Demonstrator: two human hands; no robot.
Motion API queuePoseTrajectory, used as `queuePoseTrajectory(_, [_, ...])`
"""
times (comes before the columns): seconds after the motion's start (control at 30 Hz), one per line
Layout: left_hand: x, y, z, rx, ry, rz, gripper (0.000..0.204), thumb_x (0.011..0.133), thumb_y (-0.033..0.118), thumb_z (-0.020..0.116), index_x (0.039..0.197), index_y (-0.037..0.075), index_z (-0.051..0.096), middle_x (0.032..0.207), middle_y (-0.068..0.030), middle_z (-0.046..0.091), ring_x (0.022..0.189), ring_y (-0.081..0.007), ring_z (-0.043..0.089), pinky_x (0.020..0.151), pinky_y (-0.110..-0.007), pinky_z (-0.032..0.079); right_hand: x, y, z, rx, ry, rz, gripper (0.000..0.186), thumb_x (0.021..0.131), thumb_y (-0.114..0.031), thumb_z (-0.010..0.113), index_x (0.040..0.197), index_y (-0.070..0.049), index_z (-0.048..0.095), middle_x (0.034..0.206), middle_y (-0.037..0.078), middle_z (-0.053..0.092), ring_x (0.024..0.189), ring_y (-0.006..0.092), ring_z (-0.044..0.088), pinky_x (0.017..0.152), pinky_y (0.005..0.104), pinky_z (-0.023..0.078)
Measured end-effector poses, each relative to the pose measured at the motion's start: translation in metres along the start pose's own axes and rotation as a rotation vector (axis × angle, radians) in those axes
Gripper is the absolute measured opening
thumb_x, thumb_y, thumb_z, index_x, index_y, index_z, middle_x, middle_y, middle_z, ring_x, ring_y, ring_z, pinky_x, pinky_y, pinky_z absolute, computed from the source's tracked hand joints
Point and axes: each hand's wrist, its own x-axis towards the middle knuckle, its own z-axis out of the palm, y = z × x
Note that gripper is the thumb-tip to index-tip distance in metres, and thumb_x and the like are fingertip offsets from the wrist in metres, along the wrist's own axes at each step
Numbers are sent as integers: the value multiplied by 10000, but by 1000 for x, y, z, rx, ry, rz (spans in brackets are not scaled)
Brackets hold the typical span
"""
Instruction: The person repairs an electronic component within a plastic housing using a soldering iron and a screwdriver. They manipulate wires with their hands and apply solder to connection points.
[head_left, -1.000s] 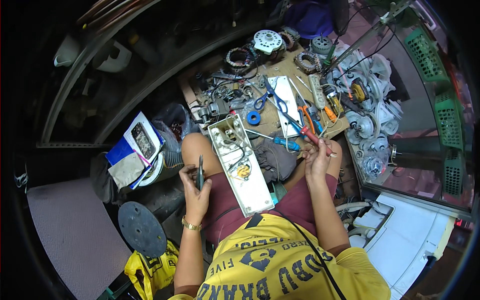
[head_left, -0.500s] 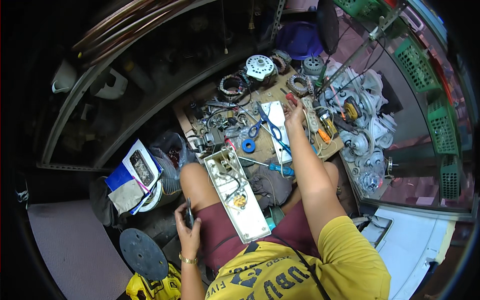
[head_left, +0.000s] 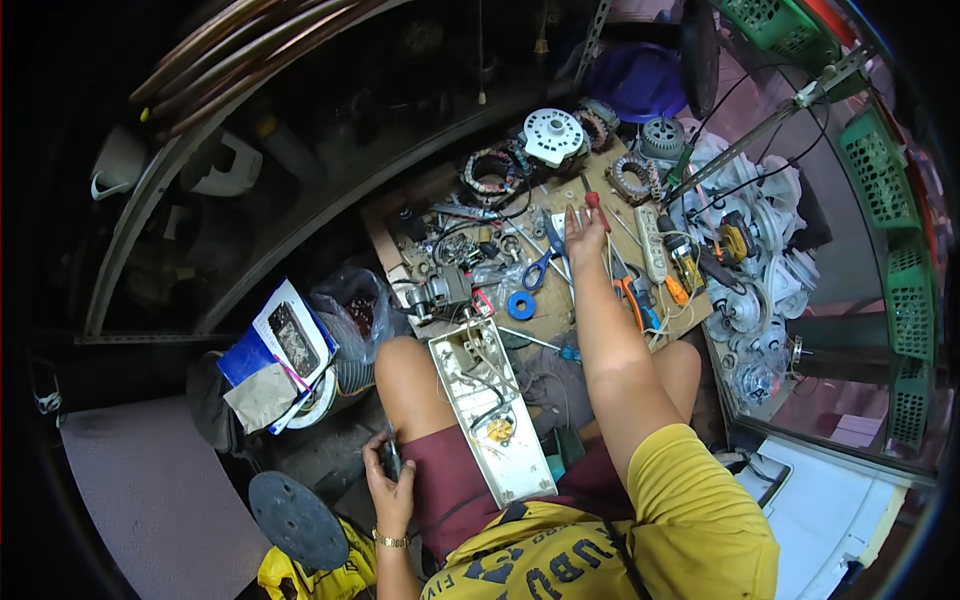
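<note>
Dark lettering across my yellow shirt. Left fingers pinch dark pliers; right fingers spread over bench, red screwdriver, held a second ago, lying just beside. White housing across my lap.

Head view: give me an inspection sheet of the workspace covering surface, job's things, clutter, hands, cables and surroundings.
Surface: wooden bench, crowded, some bare wood showing.
Job's things: open white casing on the lap, yellow part inside; red-handled screwdriver by the right hand.
Clutter: blue scissors, blue tape roll, orange-handled pliers.
Hands: left hand holds a slim dark tool; right hand open, contact with the screwdriver unclear.
Cables: dark wires inside the casing; pale power strip on the bench.
Surroundings: green baskets and piled pale parts at right; dark round disc at lower left.
</note>
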Motion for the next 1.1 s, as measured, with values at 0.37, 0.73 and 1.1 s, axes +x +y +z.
queuePoseTrajectory(0.37, [-7,47,26,34,0,315,590,883,151,772,1393,-7,521,1305,-158,539,1240,-294,535,1100,-406,422,-257,-37,-22,-649,-283,124,280,1088,-278,589,1264,-64,547,1181,139,680,842,217,660,772,413,585])
queuePoseTrajectory(0.73, [-23,97,103,-156,-549,603,805,867,67,743,1594,24,400,1435,-180,503,1411,-348,461,1168,-476,420,-415,-116,-83,-529,-453,401,322,1140,-248,484,1393,-49,467,1208,215,689,955,262,736,762,395,654])
queuePoseTrajectory(1.1, [14,48,68,472,-237,790,236,743,71,869,960,76,777,1133,-99,681,1023,-307,637,868,-414,508,-278,-77,-174,-1886,-520,-450,510,959,-171,723,1374,24,499,1101,315,705,969,558,661,909,585,531])
